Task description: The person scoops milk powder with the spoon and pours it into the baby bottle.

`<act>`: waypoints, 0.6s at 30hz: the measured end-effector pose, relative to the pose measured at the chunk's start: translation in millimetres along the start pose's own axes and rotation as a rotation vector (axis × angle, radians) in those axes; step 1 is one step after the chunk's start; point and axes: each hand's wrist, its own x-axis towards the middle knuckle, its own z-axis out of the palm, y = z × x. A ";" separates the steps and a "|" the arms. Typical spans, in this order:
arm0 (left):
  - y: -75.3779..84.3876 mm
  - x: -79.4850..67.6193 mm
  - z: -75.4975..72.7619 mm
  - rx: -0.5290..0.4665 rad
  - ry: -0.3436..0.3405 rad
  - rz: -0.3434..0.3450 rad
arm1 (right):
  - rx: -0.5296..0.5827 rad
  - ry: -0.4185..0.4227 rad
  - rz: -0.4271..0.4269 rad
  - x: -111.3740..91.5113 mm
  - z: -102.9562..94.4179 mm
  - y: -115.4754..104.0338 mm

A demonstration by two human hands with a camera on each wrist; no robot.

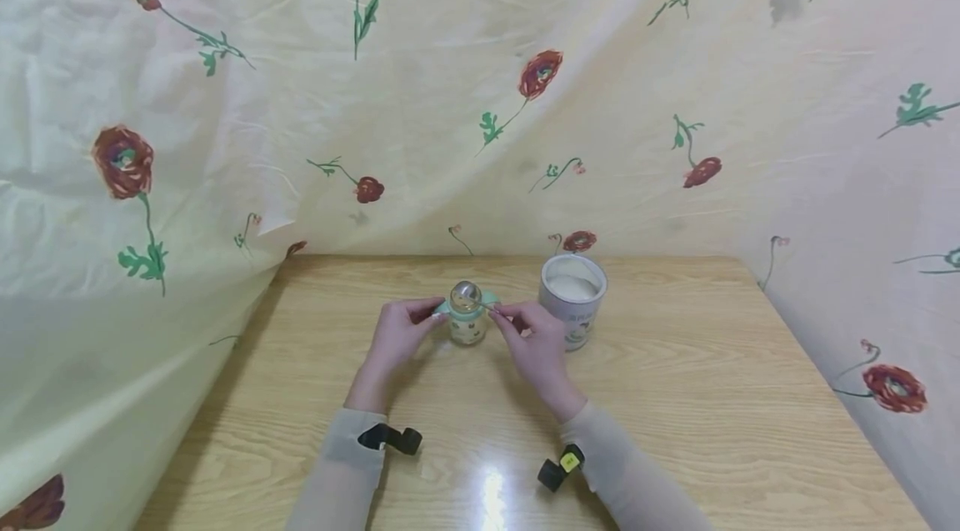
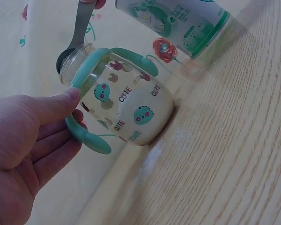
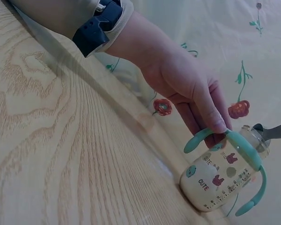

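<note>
A clear baby bottle point(image 1: 467, 332) with a green two-handled collar and small cartoon prints stands upright on the wooden table, its neck uncapped. Pale powder or liquid lies at its bottom in the left wrist view. My left hand point(image 1: 399, 333) pinches one green handle point(image 2: 94, 142) between thumb and fingers. From the other side, my right hand point(image 1: 538, 341) pinches the handle of a grey metal spoon point(image 2: 82, 23). The spoon's bowl point(image 3: 258, 127) is at the mouth of the bottle. Only fingertips of the right hand show in its own wrist view.
Just right of the bottle, beside my right hand, stands an open milk powder can point(image 1: 583, 310) with white powder inside. A flowered cloth point(image 1: 435, 97) hangs behind and along the sides of the wooden table point(image 1: 675, 398).
</note>
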 end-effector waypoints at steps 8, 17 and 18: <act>0.7 -3.2 1.1 0.018 -0.008 -0.027 | -0.037 -0.016 -0.012 -2.2 -2.0 0.1; 2.4 -2.6 2.2 0.012 -0.006 0.010 | -0.092 -0.002 -0.098 0.3 -4.2 1.8; 2.4 -2.2 2.4 0.012 -0.005 0.013 | -0.092 -0.002 -0.098 0.5 -4.6 1.6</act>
